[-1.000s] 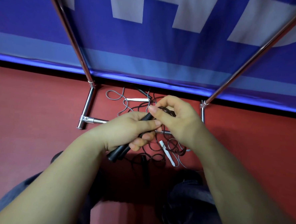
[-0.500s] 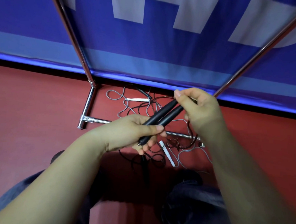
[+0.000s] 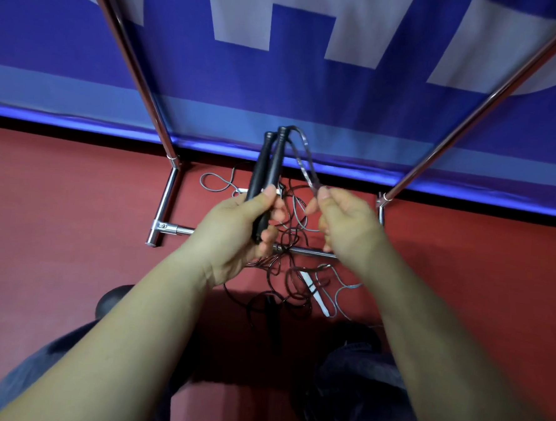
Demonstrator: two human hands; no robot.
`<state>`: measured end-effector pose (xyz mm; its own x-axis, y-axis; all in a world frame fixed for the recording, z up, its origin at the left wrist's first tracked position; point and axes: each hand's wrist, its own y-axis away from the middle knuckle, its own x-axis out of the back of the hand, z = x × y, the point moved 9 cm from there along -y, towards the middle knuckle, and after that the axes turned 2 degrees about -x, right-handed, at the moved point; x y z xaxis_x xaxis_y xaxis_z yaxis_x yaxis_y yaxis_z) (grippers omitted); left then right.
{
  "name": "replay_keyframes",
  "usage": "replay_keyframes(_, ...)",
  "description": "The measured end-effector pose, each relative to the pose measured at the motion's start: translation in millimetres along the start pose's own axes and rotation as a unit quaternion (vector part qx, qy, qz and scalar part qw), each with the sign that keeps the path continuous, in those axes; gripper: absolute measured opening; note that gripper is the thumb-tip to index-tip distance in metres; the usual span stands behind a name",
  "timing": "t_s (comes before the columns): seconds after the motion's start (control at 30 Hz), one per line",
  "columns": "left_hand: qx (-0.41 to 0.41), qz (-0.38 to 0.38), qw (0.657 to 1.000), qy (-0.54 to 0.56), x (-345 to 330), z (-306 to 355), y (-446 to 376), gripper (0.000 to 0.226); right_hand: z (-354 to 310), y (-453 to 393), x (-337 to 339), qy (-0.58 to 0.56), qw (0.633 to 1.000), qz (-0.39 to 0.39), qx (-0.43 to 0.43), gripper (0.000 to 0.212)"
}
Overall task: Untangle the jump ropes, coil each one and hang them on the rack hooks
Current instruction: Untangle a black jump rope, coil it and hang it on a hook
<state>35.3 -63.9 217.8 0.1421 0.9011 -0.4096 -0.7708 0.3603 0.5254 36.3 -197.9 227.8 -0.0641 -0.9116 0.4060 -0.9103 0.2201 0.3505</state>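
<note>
My left hand (image 3: 236,227) grips two black jump rope handles (image 3: 268,167) side by side, pointing up and away from me. Their thin cord (image 3: 302,156) loops out of the handle tops and runs down to my right hand (image 3: 347,224), which pinches it between thumb and fingers. Below both hands a tangle of dark and grey cords (image 3: 285,276) lies on the red floor, with a white handle (image 3: 317,294) and another black handle (image 3: 272,311) in it. A second white handle is partly hidden behind my left hand.
The chrome rack's base bar (image 3: 303,251) crosses under my hands, with its left foot (image 3: 165,200) and two slanted uprights (image 3: 139,65) (image 3: 484,109) rising out of frame. A blue and white banner (image 3: 294,81) hangs behind. My knees in dark trousers (image 3: 356,394) are at the bottom.
The two black handles swung from slanting right to pointing upright in my left hand. My right hand let go of the handle tips and moved down the cord, now pinching it.
</note>
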Motion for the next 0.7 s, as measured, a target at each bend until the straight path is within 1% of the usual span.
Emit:
replay_keyframes(0.07, 0.009, 0.030, 0.999, 0.010, 3, -2, -1, 0.024, 6, 5, -18, 0.032, 0.998, -0.042, -0.018, 0.040)
replay_keyframes(0.1, 0.022, 0.025, 0.999, 0.025, 0, -4, 0, 0.025, 6, 9, -26, 0.043, 0.997, -0.060, -0.024, 0.039)
replay_keyframes(0.2, 0.073, -0.029, 0.987, 0.138, -14, -10, 4, 0.028, 5, 18, -44, 0.043, 0.993, -0.104, -0.044, 0.037)
replay_keyframes(0.27, 0.089, -0.046, 0.975, 0.198, -15, -9, 5, 0.024, 3, 21, -53, 0.028, 0.988, -0.138, -0.062, 0.037)
replay_keyframes(0.33, 0.086, -0.041, 0.973, 0.211, -7, -3, 4, 0.022, -1, 23, -57, 0.020, 0.983, -0.170, -0.070, 0.040)
replay_keyframes(0.4, 0.082, -0.002, 0.979, 0.189, 10, 1, 1, 0.024, -5, 26, -58, 0.045, 0.976, -0.203, -0.061, 0.041)
replay_keyframes(0.43, 0.075, 0.024, 0.985, 0.156, 20, 3, 0, 0.025, -6, 27, -58, 0.070, 0.972, -0.216, -0.056, 0.040)
replay_keyframes(0.5, 0.044, 0.069, 0.996, 0.034, 38, 10, -2, 0.024, -10, 29, -54, 0.130, 0.966, -0.221, -0.033, 0.037)
replay_keyframes(0.57, 0.008, 0.094, 0.988, -0.120, 47, 16, -1, 0.021, -21, 30, -51, 0.183, 0.961, -0.208, 0.014, 0.033)
replay_keyframes(0.63, -0.017, 0.096, 0.954, -0.283, 48, 21, 1, 0.019, -33, 35, -49, 0.226, 0.953, -0.191, 0.070, 0.028)
replay_keyframes(0.7, -0.018, 0.070, 0.904, -0.421, 46, 21, 6, 0.017, -42, 45, -48, 0.271, 0.939, -0.179, 0.109, 0.027)
